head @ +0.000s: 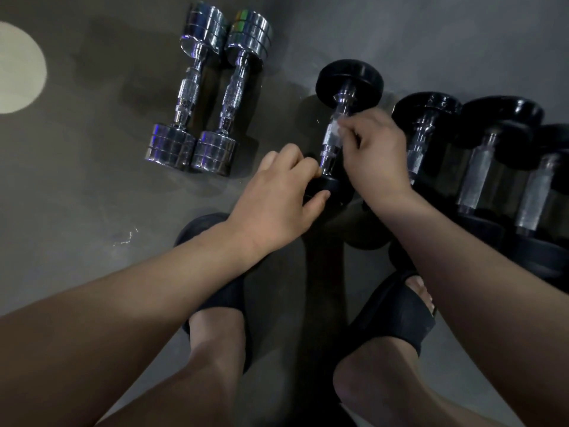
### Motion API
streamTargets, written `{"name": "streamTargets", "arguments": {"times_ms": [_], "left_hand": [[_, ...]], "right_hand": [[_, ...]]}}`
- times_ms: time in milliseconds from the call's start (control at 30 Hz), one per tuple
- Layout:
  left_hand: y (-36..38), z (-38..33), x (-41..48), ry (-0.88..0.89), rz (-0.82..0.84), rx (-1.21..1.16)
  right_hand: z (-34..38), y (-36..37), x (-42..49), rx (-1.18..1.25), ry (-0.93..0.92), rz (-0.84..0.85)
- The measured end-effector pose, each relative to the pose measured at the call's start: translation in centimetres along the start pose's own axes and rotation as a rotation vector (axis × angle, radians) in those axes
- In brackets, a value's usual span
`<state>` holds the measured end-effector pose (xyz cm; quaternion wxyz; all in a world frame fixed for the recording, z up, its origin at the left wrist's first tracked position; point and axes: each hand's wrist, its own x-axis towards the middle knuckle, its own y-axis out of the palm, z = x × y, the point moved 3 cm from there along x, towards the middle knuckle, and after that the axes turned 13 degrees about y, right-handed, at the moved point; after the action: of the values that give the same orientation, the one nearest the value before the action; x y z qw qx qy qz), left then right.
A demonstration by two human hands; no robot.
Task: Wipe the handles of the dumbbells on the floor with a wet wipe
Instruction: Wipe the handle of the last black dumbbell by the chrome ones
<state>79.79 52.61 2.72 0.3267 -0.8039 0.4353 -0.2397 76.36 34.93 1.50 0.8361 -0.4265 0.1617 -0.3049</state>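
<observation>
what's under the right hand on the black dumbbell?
A white wet wipe, pinched by the right hand against the chrome handle of the black dumbbell. Only a bit shows; the rest, and the handle beneath, are covered.

— Hands, status?
— Left hand [277, 195] grips the near end of the black dumbbell [349, 77]. Right hand [375, 149] pinches a white wet wipe [334, 127] against its metal handle [329, 149].
— Other stock?
— Two chrome dumbbells [191, 90] lie side by side to the left, apart from the black one. More black dumbbells [486, 167] lie in a row at right.
— Surroundings?
— Grey floor [92, 180]; pale round patch [18, 69] at the left edge. Feet in black sandals [397, 306] below the arms.
</observation>
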Motion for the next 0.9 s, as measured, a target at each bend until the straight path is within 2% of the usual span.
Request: {"name": "streamTargets", "arguments": {"times_ms": [233, 400, 533, 667, 900], "left_hand": [[0.0, -0.6, -0.2, 0.049, 0.026, -0.06], [0.2, -0.3, -0.4, 0.067, 0.01, -0.048], [0.2, -0.4, -0.3, 0.079, 0.031, -0.042], [0.2, -0.5, -0.2, 0.082, 0.022, -0.028], [0.4, -0.8, -0.1, 0.096, 0.029, -0.014]], "right_hand": [[-0.3, 0.4, 1.8, -0.031, 0.069, -0.031], [-0.2, 0.1, 2.0, -0.073, 0.023, 0.032], [0.1, 0.4, 2.5, -0.074, 0.032, -0.025], [-0.5, -0.1, 0.2, -0.05, 0.022, -0.011], [-0.2, -0.2, 2.4, -0.03, 0.023, -0.025]]}}
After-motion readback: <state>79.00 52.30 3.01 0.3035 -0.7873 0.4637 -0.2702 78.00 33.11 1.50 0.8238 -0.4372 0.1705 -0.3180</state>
